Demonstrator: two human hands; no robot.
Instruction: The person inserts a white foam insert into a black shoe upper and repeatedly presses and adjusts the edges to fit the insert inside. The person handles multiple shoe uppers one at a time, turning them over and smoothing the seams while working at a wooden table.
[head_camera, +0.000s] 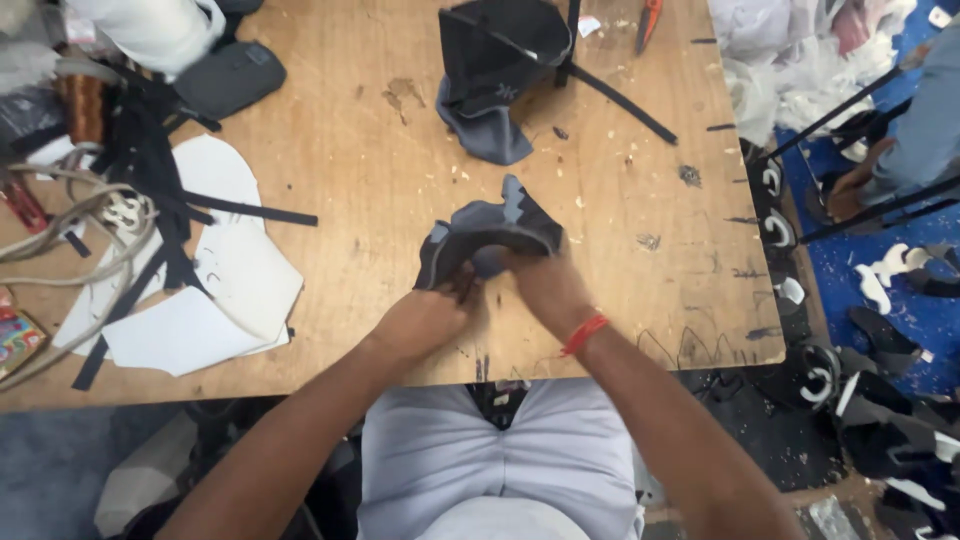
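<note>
Both of my hands grip a dark grey and black shoe upper (490, 232) just above the near edge of the wooden table (360, 160). My left hand (425, 318) pinches its lower left edge. My right hand (545, 285), with a red band on the wrist, holds its lower right side, fingers tucked under the fabric. A second dark shoe upper (500, 75) lies further back on the table, apart from both hands.
White paper patterns (215, 290), black straps (150, 170) and pale cord (60, 230) clutter the left side. An orange-handled tool (648, 22) lies at the far edge. Black and white shoe parts (870, 390) cover the blue floor right. Another person's sleeve (925, 120) shows at right.
</note>
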